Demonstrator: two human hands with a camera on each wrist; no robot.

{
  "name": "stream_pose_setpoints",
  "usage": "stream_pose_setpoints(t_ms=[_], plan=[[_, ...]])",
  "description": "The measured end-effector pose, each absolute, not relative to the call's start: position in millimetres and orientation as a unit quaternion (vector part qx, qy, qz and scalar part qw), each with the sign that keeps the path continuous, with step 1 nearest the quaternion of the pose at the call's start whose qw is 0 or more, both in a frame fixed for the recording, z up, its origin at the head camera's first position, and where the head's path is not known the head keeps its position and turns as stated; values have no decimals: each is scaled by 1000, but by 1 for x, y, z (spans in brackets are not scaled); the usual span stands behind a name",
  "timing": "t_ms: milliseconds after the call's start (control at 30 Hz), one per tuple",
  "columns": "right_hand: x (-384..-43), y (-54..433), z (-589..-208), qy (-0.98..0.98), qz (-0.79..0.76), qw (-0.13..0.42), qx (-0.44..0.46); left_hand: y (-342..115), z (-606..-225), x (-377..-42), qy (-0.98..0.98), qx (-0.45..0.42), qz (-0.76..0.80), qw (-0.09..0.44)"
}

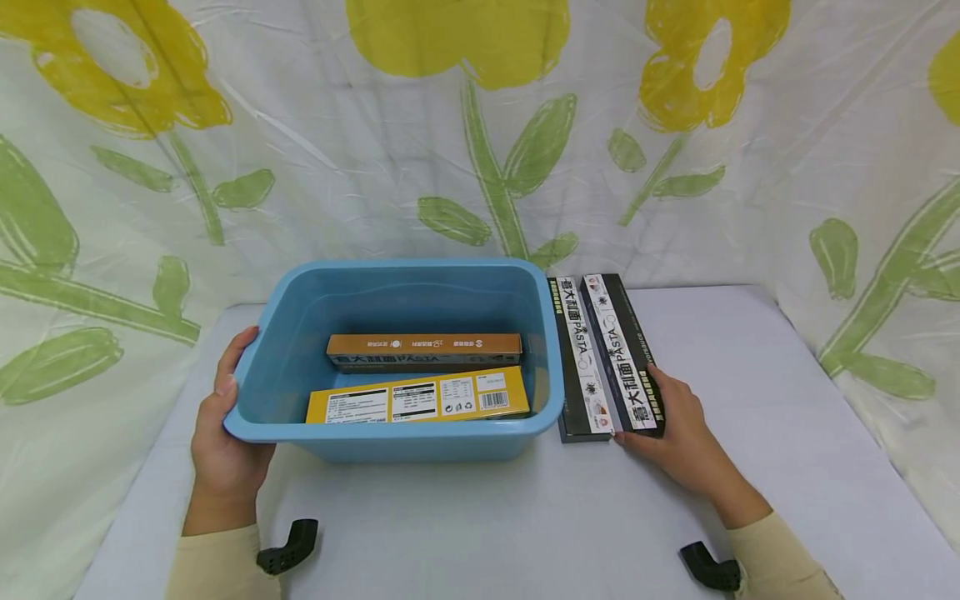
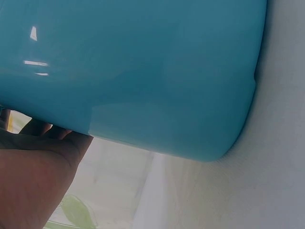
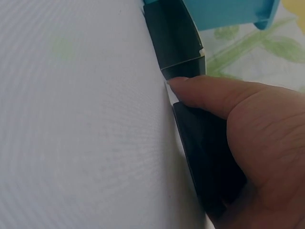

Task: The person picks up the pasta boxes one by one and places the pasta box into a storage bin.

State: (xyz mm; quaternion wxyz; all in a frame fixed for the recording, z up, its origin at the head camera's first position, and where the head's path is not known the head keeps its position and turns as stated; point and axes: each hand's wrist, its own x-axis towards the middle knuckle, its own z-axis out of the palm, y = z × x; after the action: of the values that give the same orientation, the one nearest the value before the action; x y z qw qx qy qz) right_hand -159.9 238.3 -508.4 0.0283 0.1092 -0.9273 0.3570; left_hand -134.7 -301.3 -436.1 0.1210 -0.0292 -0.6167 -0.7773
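A light blue plastic tub (image 1: pixel 393 450) stands on the table, and my left hand (image 1: pixel 228 433) holds its left rim. In the left wrist view the tub's outer wall (image 2: pixel 143 71) fills most of the picture, with part of the left hand (image 2: pixel 43 162) against it. My right hand (image 1: pixel 678 433) grips the near end of a black-and-white pasta box (image 1: pixel 624 350), thumb on its left side and fingers along its right. A second, similar pasta box (image 1: pixel 581 358) lies just left of it, beside the tub. The right wrist view shows the thumb (image 3: pixel 205 93) at the gap between the boxes.
Inside the tub lie an orange-topped pasta box (image 1: pixel 423 346) and a yellow box (image 1: pixel 420 398) with printed white panels. The white table (image 1: pixel 465 533) extends in front and to the right. A flower-printed curtain (image 1: pixel 322 167) hangs behind.
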Motion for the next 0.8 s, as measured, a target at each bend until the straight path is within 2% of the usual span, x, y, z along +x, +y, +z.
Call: stream_pose_setpoints(t_ms=[333,800], plan=[[-159,239,-502,-926,368,17,86,-301,-437,-134,-615,-28,-779,120],[-155,237,-492,-916,392,70,55,-302,-436,-134,-618,-35,-777,116]])
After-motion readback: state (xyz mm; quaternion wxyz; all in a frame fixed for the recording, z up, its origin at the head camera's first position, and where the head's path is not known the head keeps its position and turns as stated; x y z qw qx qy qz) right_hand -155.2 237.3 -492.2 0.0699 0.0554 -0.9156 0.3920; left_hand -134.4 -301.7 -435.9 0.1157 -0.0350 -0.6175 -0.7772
